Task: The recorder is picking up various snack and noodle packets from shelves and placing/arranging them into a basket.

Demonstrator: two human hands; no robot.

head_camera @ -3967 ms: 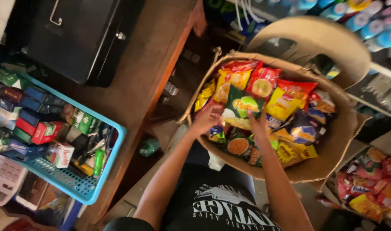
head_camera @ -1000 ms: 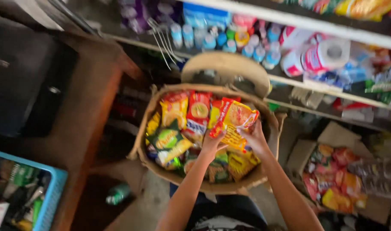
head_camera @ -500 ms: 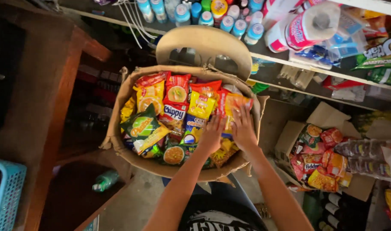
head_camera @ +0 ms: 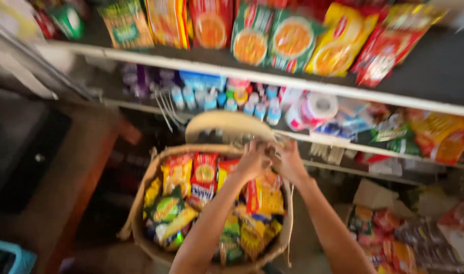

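While the view is blurred, we see the left hand [head_camera: 252, 161] and the right hand [head_camera: 289, 161] meeting at the far rim of the cardboard box [head_camera: 140, 213], just in front of the tan plastic chair back [head_camera: 227, 124]. Whether their fingers pinch the rim or a packet, we cannot tell. Snack packets [head_camera: 191, 187] in yellow, red and green fill the box. Beyond the box, shelves [head_camera: 272, 81] hold more packets and small bottles [head_camera: 252, 104]; left of it stands a wooden table [head_camera: 64, 187].
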